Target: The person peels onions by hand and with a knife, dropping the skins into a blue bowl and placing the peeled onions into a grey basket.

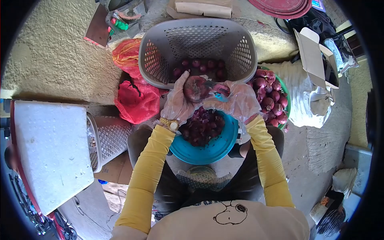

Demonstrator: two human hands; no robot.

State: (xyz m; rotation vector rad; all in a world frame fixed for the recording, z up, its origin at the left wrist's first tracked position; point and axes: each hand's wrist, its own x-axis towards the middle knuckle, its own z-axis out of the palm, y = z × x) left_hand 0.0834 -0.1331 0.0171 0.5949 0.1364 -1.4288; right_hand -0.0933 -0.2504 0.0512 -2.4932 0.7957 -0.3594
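Both my hands wear clear plastic gloves and meet over the near rim of a grey-brown perforated basket [198, 30]. My left hand [177, 102] is wrapped round a large red onion [196, 89], with a gold watch at its wrist. My right hand [239, 100] is closed beside the onion, on a small object with a blue part [221, 95] whose shape is partly hidden by the fingers. Below the hands, a blue basin [224, 150] holds dark onion pieces and skins. Several red onions [203, 68] lie at the bottom of the basket.
A green-rimmed basin [289, 98] full of red onions stands at the right, beside a white sack [316, 108]. Red mesh bags [138, 102] lie left of the basket. A white foam box [52, 152] and another basket [112, 138] are further left. An open cardboard box [312, 60] is upper right.
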